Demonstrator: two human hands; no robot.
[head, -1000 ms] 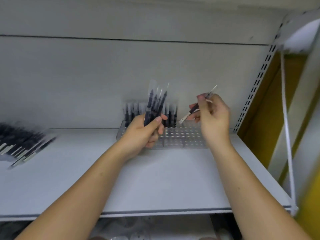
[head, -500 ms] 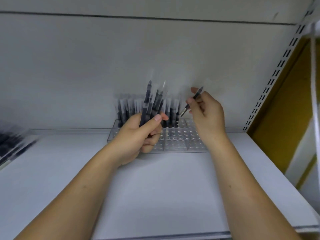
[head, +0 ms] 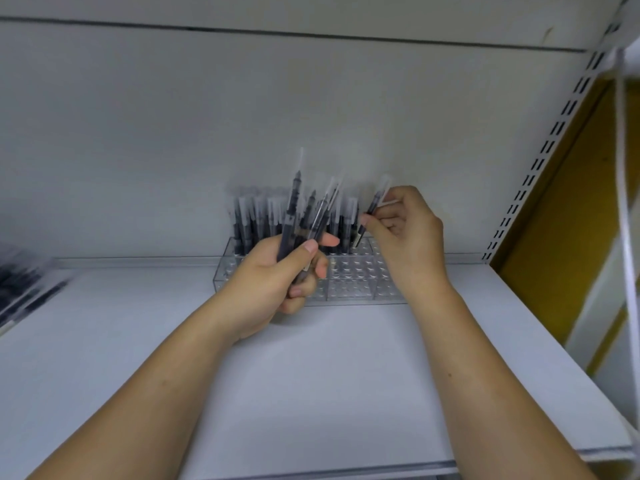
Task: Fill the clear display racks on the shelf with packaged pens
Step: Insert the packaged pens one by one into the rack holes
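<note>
Clear rack: on white shelf against back wall, rear row filled with upright packaged pens.
Left hand: fist gripping fanned bundle of pens before the rack.
Right hand: fingers pinching single pen, tilted, tip over rack's right end.

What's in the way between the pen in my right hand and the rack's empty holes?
Nothing visible. The pen in the right hand is tilted just above free holes of the rack, right of the standing pens.
</note>
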